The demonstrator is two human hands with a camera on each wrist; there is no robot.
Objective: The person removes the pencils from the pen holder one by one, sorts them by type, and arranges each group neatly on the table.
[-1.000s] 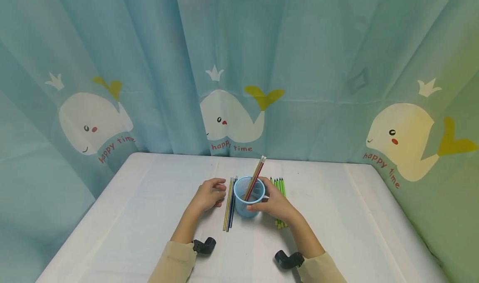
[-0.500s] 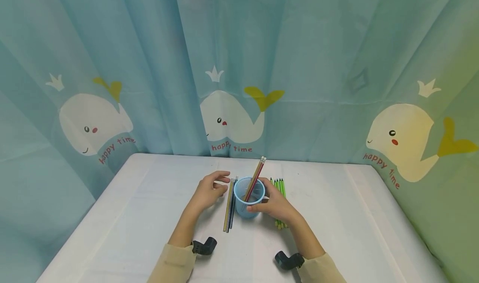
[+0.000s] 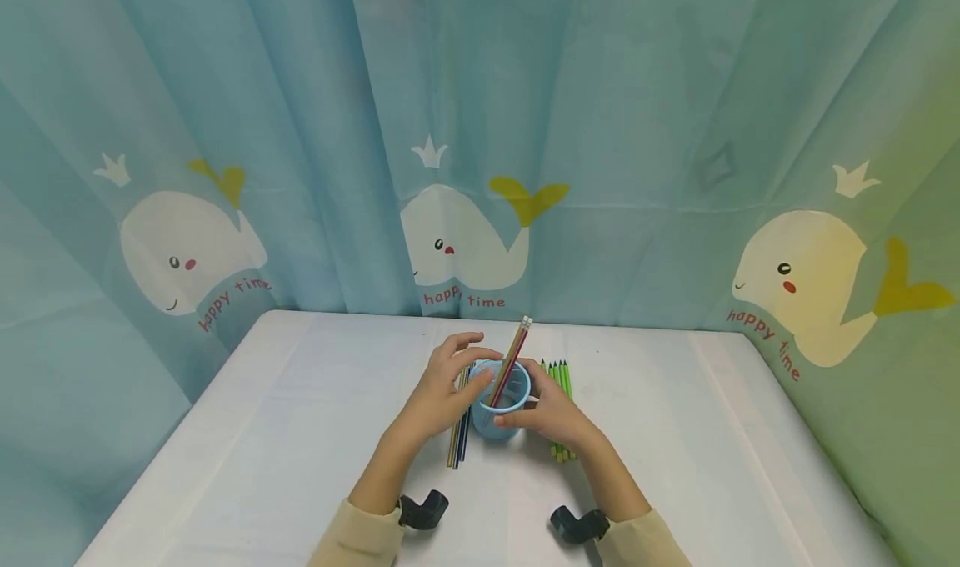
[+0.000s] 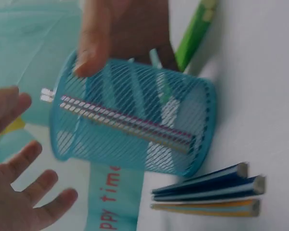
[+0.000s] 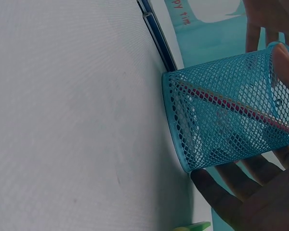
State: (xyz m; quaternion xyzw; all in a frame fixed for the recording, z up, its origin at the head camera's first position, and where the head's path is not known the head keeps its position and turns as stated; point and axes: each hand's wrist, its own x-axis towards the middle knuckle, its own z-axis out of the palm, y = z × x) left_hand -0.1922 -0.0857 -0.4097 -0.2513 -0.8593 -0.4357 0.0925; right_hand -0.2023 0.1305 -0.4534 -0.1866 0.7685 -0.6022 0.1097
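Observation:
A blue mesh pencil holder (image 3: 489, 427) stands upright on the table, with two pencils (image 3: 513, 356), reddish and gold with white ends, leaning inside it. My right hand (image 3: 553, 413) grips it from the right, thumb at the near side and fingers round the far side. Spread fingers of my left hand (image 3: 441, 393) hover at the left of the rim, overlapping it in the head view. The left wrist view shows that hand (image 4: 19, 187) apart from the mesh, holding nothing. Dark blue and yellow pencils (image 3: 457, 446) lie beside the holder's left, partly hidden by the left hand.
Several green pencils (image 3: 563, 375) lie in a row right of the holder, partly behind the right hand. A white cloth covers the table (image 3: 247, 442). Behind it hangs a blue curtain (image 3: 637, 258) printed with whales. A black wrist camera (image 3: 425, 510) sits on each forearm.
My left hand has moved right, from beside the loose pencils to the holder's rim, its fingers spreading. The right hand keeps its grip, and the holder stays in place.

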